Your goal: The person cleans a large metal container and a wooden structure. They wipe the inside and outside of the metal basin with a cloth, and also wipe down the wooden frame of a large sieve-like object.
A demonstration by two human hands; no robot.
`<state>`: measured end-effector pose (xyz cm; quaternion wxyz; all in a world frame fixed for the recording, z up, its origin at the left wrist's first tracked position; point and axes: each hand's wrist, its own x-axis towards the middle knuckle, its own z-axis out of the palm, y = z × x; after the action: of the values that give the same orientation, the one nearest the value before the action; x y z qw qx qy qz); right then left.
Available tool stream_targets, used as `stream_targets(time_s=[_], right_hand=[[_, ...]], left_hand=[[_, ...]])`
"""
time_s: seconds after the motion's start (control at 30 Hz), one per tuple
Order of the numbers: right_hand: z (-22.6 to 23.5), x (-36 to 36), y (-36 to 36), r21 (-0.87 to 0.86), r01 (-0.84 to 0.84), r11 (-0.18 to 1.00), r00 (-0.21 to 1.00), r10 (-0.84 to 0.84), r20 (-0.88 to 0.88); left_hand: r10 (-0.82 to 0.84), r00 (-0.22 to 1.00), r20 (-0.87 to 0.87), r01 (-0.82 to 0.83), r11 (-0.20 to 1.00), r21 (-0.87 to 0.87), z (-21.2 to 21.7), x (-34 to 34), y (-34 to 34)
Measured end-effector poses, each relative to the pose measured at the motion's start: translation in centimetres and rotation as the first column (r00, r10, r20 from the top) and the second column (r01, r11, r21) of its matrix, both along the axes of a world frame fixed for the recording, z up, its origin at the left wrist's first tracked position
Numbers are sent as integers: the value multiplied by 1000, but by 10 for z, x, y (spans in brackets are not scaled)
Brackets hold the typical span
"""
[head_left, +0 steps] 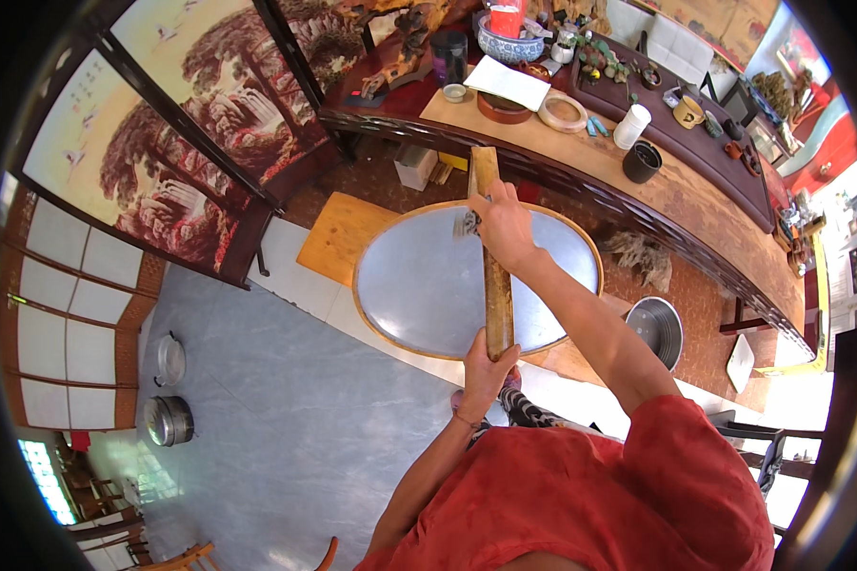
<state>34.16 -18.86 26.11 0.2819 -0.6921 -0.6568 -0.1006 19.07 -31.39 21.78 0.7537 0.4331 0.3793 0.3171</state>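
A long, narrow bamboo-like strip (pixel 498 295), yellow-brown and worn, reaches lengthwise across an oval tabletop (pixel 414 285) with a smooth grey surface and a wooden rim. Around its near end, my left hand (pixel 487 373) is closed. My right hand (pixel 507 226) is closed farther up the strip, its fingers at the strip's edge. A small grey tufted thing (pixel 466 224) pokes out to the left of those fingers, slightly blurred; its kind is unclear, and the palm hides the rest.
Beyond the oval top stands a long dark wooden table (pixel 581 133) with cups, a bowl and plants. A metal bucket (pixel 655 331) is at right. Pots (pixel 169 420) sit on the grey floor at left. A painted folding screen (pixel 162 143) rises at far left.
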Motion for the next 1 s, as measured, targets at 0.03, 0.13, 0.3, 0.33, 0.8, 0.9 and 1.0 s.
stream_targets(time_s=[0.03,0.13,0.3,0.33,0.8,0.9,1.0], right_hand=[[-5,-6,-3,0,0,1000,1000,0,-23],[-5,-28,-75,-108,-249,962,962,233,-145],[-15,0,-73,36,-208,978,964,211,-163],[-11,15,-55,-41,-121,992,968,109,-226],[-221,20,-64,-410,120,904,974,-186,-126],[-212,-77,-110,-201,-412,889,840,285,-462],[-206,-15,-126,-192,-574,796,812,524,-256]], left_hand=[[5,1000,-14,-5,1000,-16,-3,-6,-1],[23,999,-22,-24,1000,-16,-6,-13,3],[27,999,-16,-27,999,28,-12,-10,3],[39,999,-20,-39,999,14,-15,-11,3],[38,976,-215,29,955,296,-5,-16,-2],[76,955,-285,11,956,294,-6,-29,-6],[119,948,-295,-47,969,242,-9,-54,-14]])
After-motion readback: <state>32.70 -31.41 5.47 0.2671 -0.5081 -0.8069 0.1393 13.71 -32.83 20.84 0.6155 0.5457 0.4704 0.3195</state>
